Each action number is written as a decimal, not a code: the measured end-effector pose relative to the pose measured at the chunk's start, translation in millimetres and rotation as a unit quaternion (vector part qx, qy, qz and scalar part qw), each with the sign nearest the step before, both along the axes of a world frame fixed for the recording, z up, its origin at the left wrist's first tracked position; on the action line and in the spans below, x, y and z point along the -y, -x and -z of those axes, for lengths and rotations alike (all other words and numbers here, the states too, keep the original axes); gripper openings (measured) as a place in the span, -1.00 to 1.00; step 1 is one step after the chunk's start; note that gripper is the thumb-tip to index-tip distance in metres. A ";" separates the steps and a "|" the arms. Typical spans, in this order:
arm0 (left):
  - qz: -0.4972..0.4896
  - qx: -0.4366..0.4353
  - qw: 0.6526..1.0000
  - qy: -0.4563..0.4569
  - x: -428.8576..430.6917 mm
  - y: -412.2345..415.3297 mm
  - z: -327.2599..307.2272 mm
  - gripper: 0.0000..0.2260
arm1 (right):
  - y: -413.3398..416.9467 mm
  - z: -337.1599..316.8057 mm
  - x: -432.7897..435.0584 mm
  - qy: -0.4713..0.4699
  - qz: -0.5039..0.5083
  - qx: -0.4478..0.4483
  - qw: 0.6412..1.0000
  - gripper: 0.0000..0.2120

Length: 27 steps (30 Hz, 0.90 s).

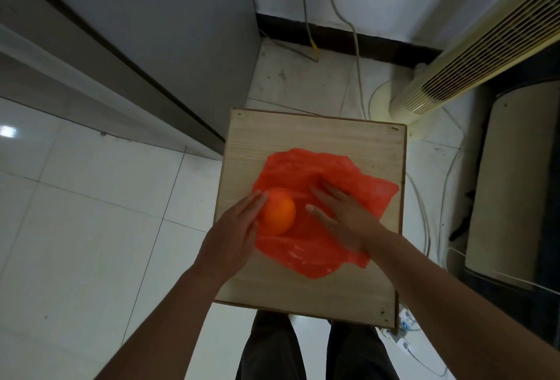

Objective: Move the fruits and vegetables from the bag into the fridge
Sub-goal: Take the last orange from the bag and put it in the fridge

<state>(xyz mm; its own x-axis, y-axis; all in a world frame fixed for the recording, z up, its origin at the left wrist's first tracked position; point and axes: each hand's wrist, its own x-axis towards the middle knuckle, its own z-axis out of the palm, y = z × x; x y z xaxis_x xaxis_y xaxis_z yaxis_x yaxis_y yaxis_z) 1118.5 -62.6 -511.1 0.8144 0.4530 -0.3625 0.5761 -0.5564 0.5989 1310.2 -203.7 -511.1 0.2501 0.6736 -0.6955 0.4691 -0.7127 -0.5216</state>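
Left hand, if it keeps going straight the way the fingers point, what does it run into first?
The left hand points up and to the right, its fingertips already at the side of the orange lying on the red bag. The orange would be first; whether they already touch is hard to tell.

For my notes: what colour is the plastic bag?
The bag is red-orange, seen in the head view.

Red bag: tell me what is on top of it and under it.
On the red bag sit an orange, touched by the left hand, and the flat right hand. Under it is the wooden board. Anything inside the flattened bag is hidden.
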 end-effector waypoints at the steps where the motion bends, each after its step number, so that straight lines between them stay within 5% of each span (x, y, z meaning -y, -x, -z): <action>1: -0.014 -0.008 0.999 0.036 1.3 -1.5 0.4 -0.52 | 4.5 -0.4 3.1 -0.008 0.007 0.004 1.000 -0.39; 9: -0.022 -0.014 0.991 0.132 16.7 -4.4 13.8 -0.32 | 27.8 -16.7 6.7 -0.250 0.127 0.056 0.958 -0.58; 16: -0.069 0.004 0.986 0.149 24.0 -3.8 21.3 -0.29 | 35.4 5.3 5.1 -0.188 0.003 0.023 0.982 -0.39; 27: -0.102 0.001 0.979 0.179 26.5 0.5 -7.1 -0.32 | 47.1 -6.7 12.3 -0.173 0.023 0.060 0.983 -0.29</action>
